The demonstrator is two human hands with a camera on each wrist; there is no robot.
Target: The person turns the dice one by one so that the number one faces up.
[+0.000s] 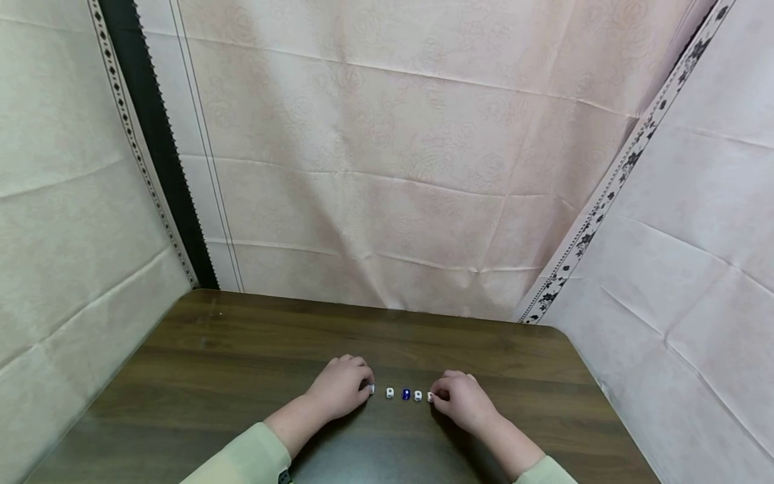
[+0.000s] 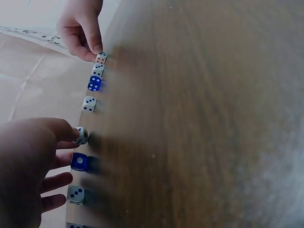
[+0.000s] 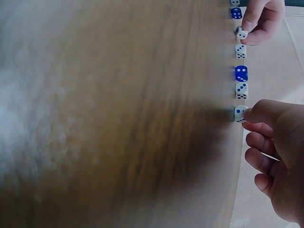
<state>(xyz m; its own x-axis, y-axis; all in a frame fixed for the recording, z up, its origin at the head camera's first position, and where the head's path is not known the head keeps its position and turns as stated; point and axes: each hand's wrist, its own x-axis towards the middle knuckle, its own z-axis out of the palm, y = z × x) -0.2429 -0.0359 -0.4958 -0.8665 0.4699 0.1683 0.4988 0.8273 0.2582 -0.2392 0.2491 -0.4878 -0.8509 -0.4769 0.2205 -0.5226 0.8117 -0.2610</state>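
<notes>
Several dice stand in a row across the table. My left hand [image 1: 341,386] pinches a white die [image 2: 82,136] between thumb and finger. Beyond it, on the left, a blue die [image 2: 79,162] and a white die [image 2: 76,195] stand by the other fingers, hidden by the hand in the head view. At the row's right end my right hand [image 1: 464,401] pinches another white die [image 3: 239,114]. Between the hands are a white die [image 1: 390,392], a blue die [image 1: 406,394] and a second white die [image 1: 418,396], the last two close together.
The dark wooden table [image 1: 254,356] has rounded far corners. Pale patterned cloth [image 1: 387,168] hangs behind it, with more cloth at both sides. One more die [image 2: 75,225] is cut off at the bottom of the left wrist view.
</notes>
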